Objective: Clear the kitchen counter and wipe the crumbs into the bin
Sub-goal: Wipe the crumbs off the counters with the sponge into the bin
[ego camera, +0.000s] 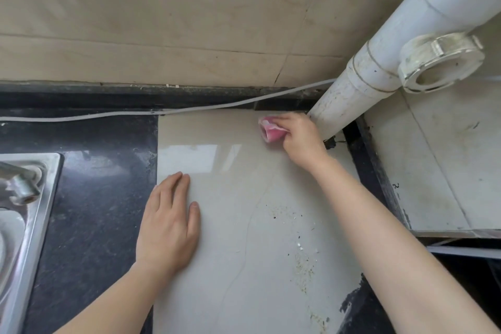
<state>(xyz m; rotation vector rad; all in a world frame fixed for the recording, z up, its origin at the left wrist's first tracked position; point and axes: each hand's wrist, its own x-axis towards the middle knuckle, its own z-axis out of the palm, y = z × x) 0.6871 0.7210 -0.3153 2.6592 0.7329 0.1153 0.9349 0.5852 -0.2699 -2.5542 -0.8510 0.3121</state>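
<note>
Pink cloth [271, 130] pressed to the back right corner of a glossy beige tabletop [230, 293].

Nearest, crumbs [302, 255] lie scattered in a loose band along the tabletop's right side, from the front edge towards the middle. Further in, the left hand [169, 225] rests palm-down at the left edge, fingers [176, 187] straight, close together and pointing away, holding nothing. Beyond it, the right hand [301, 138] has its fingers curled round the wadded cloth, which sticks out leftward from the fist. It is too bunched to tell a long axis. A white pipe [379, 62] rises just beside that hand, and a white cable [162, 112] runs along the back edge.
</note>
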